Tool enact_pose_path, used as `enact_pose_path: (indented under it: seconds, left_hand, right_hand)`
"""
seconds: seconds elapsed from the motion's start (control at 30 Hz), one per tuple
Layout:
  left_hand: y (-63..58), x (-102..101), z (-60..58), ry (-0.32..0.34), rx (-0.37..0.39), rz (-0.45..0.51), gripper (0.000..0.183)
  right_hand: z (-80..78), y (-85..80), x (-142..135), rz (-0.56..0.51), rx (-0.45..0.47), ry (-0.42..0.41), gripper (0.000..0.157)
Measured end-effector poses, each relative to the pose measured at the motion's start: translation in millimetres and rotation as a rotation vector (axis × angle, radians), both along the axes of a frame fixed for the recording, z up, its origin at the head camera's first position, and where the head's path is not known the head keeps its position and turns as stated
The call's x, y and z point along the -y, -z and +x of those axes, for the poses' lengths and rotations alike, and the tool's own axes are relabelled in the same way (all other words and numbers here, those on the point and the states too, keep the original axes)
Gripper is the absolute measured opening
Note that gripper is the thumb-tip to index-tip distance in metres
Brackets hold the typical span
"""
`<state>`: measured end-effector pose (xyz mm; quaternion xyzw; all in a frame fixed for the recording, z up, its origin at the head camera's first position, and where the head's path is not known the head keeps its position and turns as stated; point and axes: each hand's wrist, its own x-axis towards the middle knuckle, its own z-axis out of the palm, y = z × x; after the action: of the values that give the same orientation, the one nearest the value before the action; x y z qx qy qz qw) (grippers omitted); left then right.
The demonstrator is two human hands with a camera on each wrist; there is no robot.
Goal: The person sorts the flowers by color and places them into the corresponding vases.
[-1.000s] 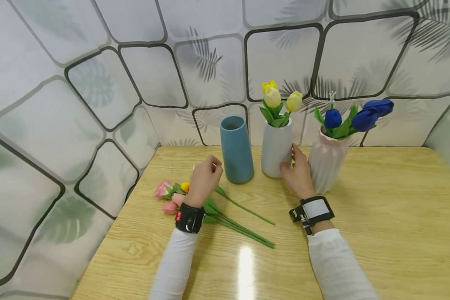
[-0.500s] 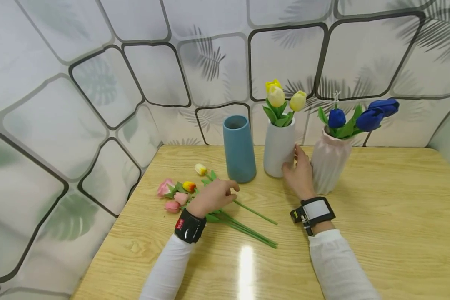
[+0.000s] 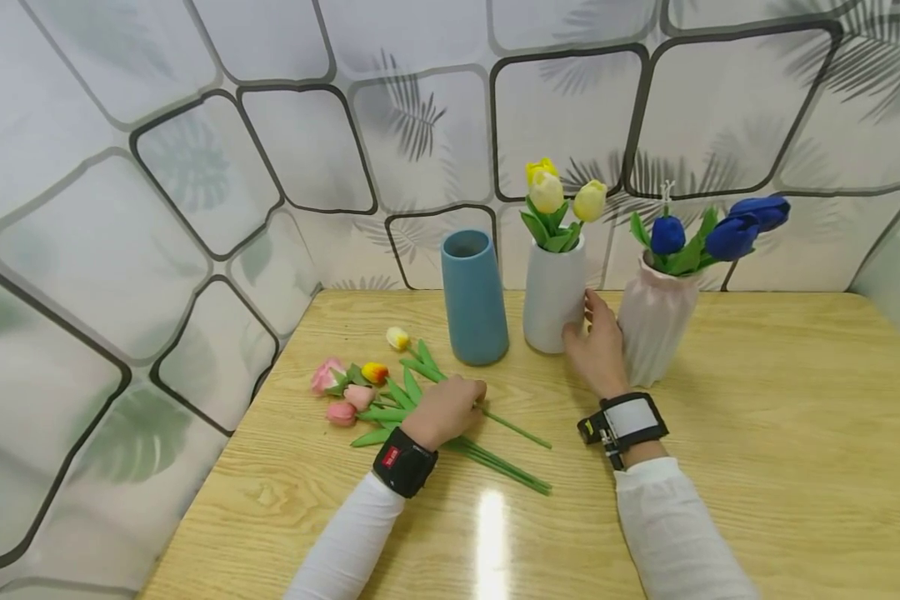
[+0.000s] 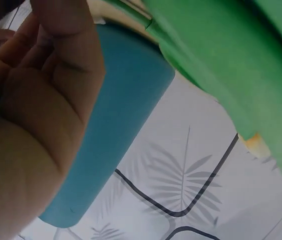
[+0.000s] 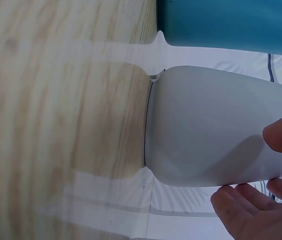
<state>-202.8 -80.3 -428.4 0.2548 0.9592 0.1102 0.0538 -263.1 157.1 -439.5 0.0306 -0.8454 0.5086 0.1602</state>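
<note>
My right hand (image 3: 597, 350) holds the lower right side of the white vase (image 3: 553, 287), thumb in front and fingertips along its side in the right wrist view (image 5: 220, 125). Yellow and cream tulips (image 3: 547, 193) stand in that vase. My left hand (image 3: 450, 408) reaches low over loose flowers, its fingertips by the stem of a white-and-yellow tulip (image 3: 398, 337). Its fingers look curled in the left wrist view, but whether they pinch the stem is hidden. Under the hand lie more flower stems (image 3: 506, 471) with pink tulips (image 3: 342, 413) and an orange-yellow tulip (image 3: 375, 372).
A blue vase (image 3: 476, 304) with no flowers stands left of the white one. To the right, a pink-white ribbed vase (image 3: 656, 329) holds blue tulips (image 3: 733, 237). A pink rose (image 3: 328, 377) lies at the left. A patterned sheet (image 3: 570, 100) rises behind the wooden table (image 3: 780, 467).
My left hand has moved from beside the blue vase down and right to the loose tulip stems, uncovering the white-and-yellow tulip. My right hand has stayed at the white vase.
</note>
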Motion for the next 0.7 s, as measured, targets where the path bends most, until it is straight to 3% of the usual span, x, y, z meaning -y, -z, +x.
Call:
enact_pose_path:
  seconds: [0.17, 0.4, 0.5, 0.63, 0.7]
  left_hand:
    - [8.7, -1, -2.7, 0.003, -0.094, -0.013, 0.026]
    - [13.3, -6, -6.3, 0.098, -0.163, -0.022, 0.011]
    - [11.1, -10, -4.8, 0.056, -0.127, 0.097, 0.007]
    - [7.8, -15, -0.3, -0.109, -0.021, 0.380, 0.006]
    - [6.9, -17, 2.0, -0.195, 0.088, 0.553, 0.009]
  right_hand:
    - [0.7, -2.8, 1, 0.001, 0.004, -0.001, 0.059]
    - [1.5, -5.4, 3, 0.006, 0.002, -0.004, 0.058]
    - [2.1, -5.1, 3, 0.004, 0.002, -0.001, 0.058]
    - [2.9, -3.4, 2, -0.004, 0.013, -0.002, 0.059]
    - [2.8, -3.1, 2, -0.007, 0.017, -0.005, 0.060]
